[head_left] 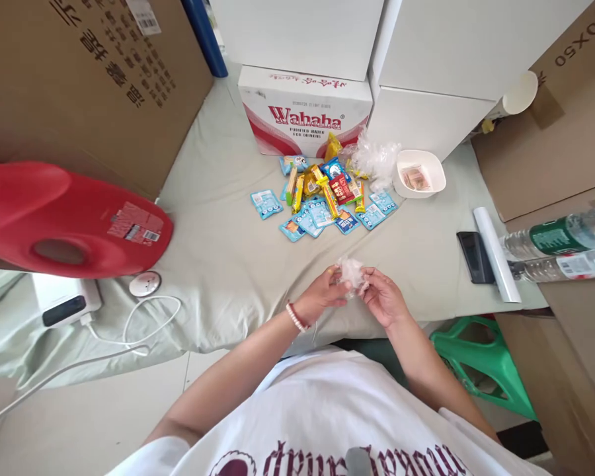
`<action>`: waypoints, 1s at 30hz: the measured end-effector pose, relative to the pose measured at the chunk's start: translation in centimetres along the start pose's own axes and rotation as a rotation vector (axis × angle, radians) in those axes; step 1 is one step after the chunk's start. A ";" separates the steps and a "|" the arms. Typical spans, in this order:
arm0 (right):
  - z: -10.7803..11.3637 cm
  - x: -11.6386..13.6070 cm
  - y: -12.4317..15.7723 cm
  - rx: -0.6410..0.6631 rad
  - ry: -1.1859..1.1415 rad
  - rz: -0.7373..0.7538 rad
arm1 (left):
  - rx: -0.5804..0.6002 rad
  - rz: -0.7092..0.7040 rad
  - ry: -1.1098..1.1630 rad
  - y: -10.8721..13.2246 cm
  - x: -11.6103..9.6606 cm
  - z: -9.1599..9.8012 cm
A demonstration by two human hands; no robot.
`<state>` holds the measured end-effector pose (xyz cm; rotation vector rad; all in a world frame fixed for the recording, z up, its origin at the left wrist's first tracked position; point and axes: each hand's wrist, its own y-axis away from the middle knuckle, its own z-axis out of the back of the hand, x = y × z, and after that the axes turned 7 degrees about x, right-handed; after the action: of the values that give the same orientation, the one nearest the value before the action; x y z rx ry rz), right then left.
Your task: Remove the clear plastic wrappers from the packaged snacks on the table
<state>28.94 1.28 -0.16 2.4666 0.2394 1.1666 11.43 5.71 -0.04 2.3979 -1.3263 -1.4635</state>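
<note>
Over the front part of the cloth-covered table, my left hand (326, 289) and my right hand (383, 295) meet at a crumpled clear plastic bag (351, 274). Fingers of both hands pinch it from either side. A bead bracelet (296, 318) circles my left wrist. Beyond my hands lies a loose pile of small wrapped snacks: light-blue packets (266, 203), yellow-wrapped bars (330, 198) and a red packet (344, 190). More crumpled clear plastic bags (374, 158) lie at the back right of the pile, touching a white bowl (420, 188) with paper pieces inside.
A Wahaha carton (305, 116) stands behind the pile. On the left are a red jug (69, 218), a white power bank (62, 301) with a cable and a large cardboard box (94, 86). Rightward lie a phone (476, 256), a white roll (496, 254) and plastic bottles (558, 237); a green stool (486, 360) stands below.
</note>
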 end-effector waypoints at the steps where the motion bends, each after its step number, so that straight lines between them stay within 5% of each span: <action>1: -0.1 -0.4 0.3 0.001 0.024 0.001 | -0.012 0.004 -0.016 -1.0 0.0 -0.2; 8: 3.1 0.4 2.4 -0.106 0.186 0.060 | -0.169 -0.086 0.069 -2.9 0.3 2.2; 12: 4.2 1.4 2.8 -0.094 0.665 0.176 | -0.247 -0.166 0.066 -2.5 0.8 2.3; 16: 2.4 1.9 0.9 -0.003 1.046 0.348 | -0.255 -0.221 0.012 -2.5 1.4 0.5; 22: 0.7 1.8 -2.3 0.025 0.622 0.096 | -0.256 -0.234 -0.003 -1.8 0.2 1.1; 30: 1.2 1.8 -1.6 0.030 0.311 -0.116 | -0.319 -0.230 0.058 -0.4 -1.0 4.4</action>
<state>31.02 2.96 -0.22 2.2530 0.4832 1.5001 8.17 8.28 -1.93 2.4154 -0.7545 -1.5073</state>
